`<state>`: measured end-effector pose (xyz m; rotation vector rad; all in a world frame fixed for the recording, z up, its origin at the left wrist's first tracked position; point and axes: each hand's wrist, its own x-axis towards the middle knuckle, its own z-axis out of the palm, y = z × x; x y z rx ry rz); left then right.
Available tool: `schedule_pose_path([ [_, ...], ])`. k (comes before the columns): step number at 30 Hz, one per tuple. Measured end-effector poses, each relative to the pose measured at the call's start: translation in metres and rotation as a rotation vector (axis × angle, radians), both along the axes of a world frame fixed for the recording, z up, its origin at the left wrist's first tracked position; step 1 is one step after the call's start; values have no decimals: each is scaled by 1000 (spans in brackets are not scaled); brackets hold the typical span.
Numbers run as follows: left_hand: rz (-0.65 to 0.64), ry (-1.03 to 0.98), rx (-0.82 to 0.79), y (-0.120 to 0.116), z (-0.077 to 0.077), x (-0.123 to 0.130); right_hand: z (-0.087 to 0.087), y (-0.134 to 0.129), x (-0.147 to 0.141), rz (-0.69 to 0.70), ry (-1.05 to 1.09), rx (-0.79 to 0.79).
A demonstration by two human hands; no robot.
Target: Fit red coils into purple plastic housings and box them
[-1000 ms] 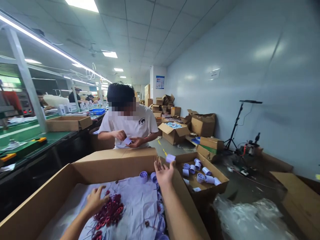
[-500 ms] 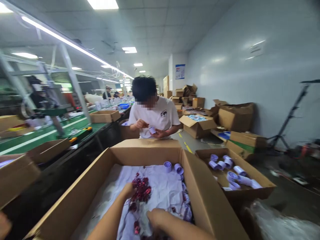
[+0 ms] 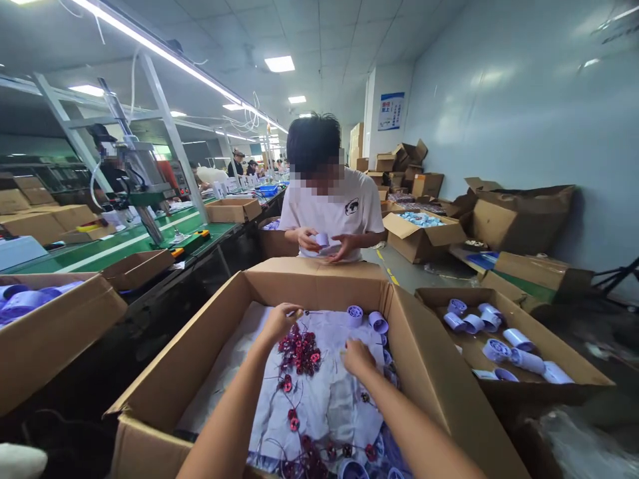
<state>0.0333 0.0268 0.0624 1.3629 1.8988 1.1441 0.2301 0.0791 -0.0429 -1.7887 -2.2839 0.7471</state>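
Observation:
A large open cardboard box holds a white sheet with a pile of small red parts with dark wires on it. My left hand is above the back of the pile, fingers pinched on a small part with a wire. Farther right, my right hand is over the sheet with its fingers curled; whatever they hold, if anything, is hidden. Two purple cylinders, one upright and one tilted, sit in the box's back right corner. More red parts lie near the front.
Across the box, a person in a white shirt handles a purple cylinder. To the right is a carton with several purple cylinders. A green conveyor and another carton are on the left.
The view has shifted. My left hand has moved to the back of the red pile, and my right hand has moved away from the front, toward the back right. The person's hands have shifted around the cylinder.

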Motion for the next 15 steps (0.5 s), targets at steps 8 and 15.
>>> schedule_pose_path([
  [8, -4, -879, 227, -10, 17, 20, 17, 71, 4, -159, 75, 147],
  [15, -46, -831, 113, 2, -4, 23, 18, 79, -8, -106, 250, 109],
])
